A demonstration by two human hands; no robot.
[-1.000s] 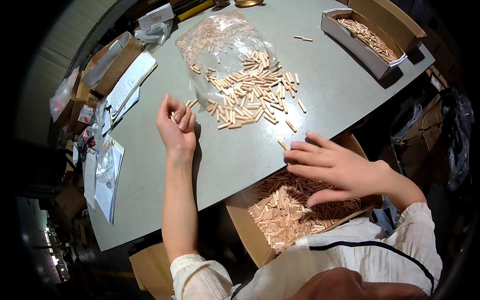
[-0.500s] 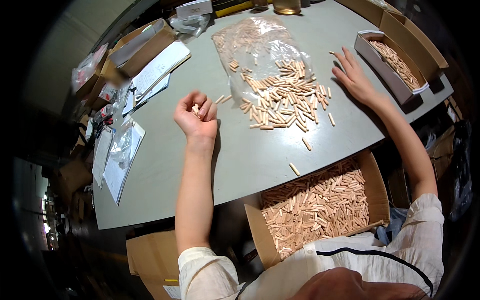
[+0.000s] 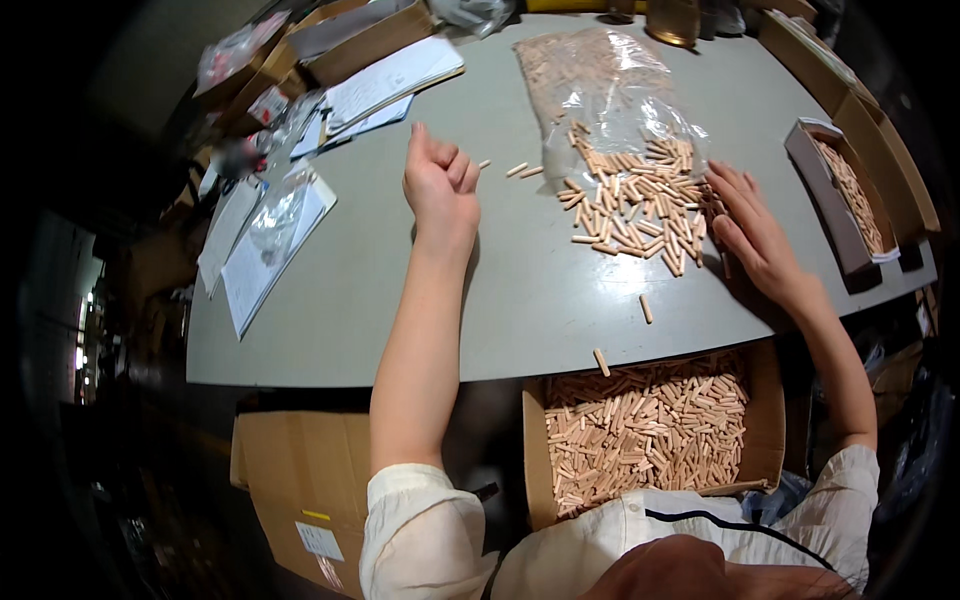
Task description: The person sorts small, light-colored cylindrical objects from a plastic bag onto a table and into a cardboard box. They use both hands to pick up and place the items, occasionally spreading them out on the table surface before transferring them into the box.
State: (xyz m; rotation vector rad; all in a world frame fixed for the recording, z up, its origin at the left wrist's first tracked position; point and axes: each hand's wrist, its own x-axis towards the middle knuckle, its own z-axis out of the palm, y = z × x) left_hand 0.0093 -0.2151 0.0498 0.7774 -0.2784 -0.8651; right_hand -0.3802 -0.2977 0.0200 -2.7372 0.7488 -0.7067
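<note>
My left hand (image 3: 442, 190) is closed in a fist above the table, left of the pile. The wooden dowels it held half a second ago are now hidden by the curled fingers. Flat and with fingers stretched, my right hand (image 3: 755, 228) rests against the right edge of a loose pile of wooden dowels (image 3: 630, 210). The pile spills from the mouth of a clear plastic bag (image 3: 590, 75), which has more dowels inside. A few stray dowels (image 3: 517, 169) lie between my left hand and the pile. Two single dowels (image 3: 646, 308) lie nearer the table's front edge.
Below the grey table's (image 3: 300, 325) front edge stands a cardboard box (image 3: 767, 430) full of dowels. A narrow white box (image 3: 822, 200) of dowels is at the right. Papers (image 3: 395, 80), a clear bag on a pad (image 3: 275, 225) and a brown carton (image 3: 370, 45) occupy the left.
The view has shifted. My right hand has come from beyond the pile's right side onto its right edge. My left fist has turned, hiding the dowels that showed in it.
</note>
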